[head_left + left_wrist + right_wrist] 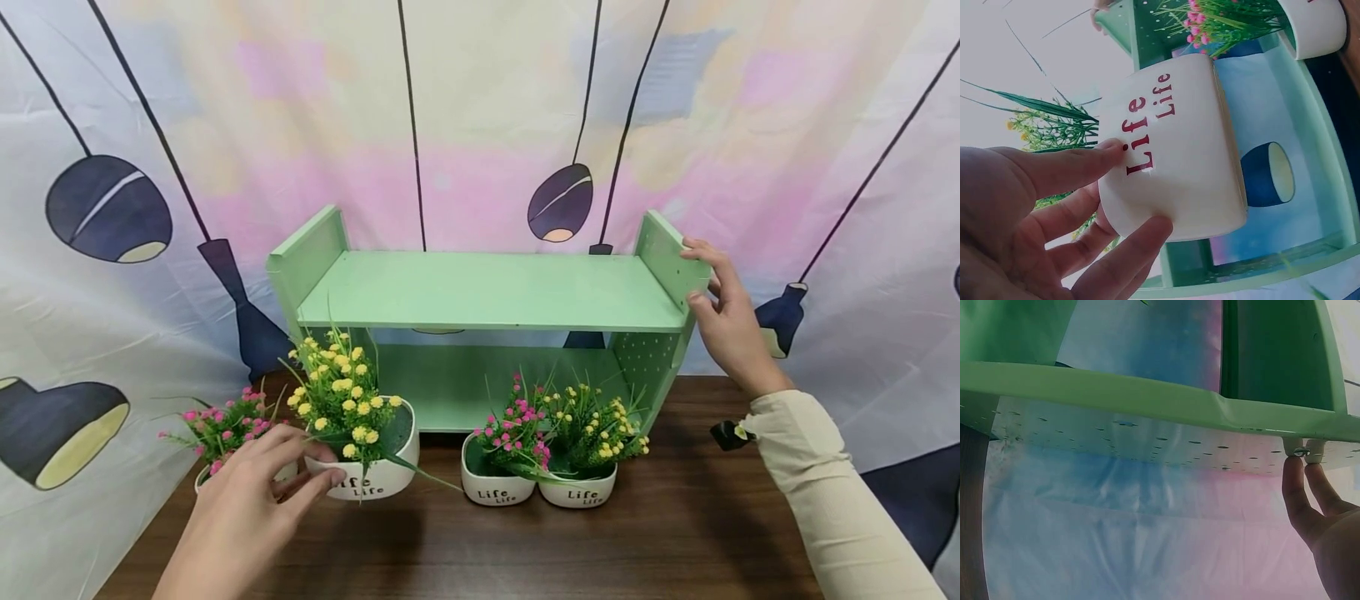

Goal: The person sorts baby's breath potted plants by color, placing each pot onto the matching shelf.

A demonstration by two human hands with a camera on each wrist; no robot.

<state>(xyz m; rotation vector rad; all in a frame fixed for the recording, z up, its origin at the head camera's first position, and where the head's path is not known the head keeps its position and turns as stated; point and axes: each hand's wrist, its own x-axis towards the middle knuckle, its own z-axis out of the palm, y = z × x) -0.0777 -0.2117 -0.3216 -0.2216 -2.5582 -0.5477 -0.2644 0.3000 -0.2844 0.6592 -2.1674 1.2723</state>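
Observation:
My left hand [258,479] grips the rim and side of a white flowerpot [1172,150] lettered "Life", with artificial yellow flowers [345,392] in it. The pot appears raised off the table, in front of the left end of a green two-tier shelf [487,287]. At the shelf's other end, my right hand [731,321] holds the upper part of the side panel [663,258]. In the right wrist view, two fingertips [1294,469] press the panel's perforated outer face; the thumb is hidden there.
Two more "Life" pots, one with pink flowers [517,425] and one with yellow [592,429], stand side by side before the shelf. Another pink-flowered plant [225,425] is partly behind my left hand. Beneath is a brown wooden table [525,550]; a lamp-patterned curtain [487,108] hangs behind.

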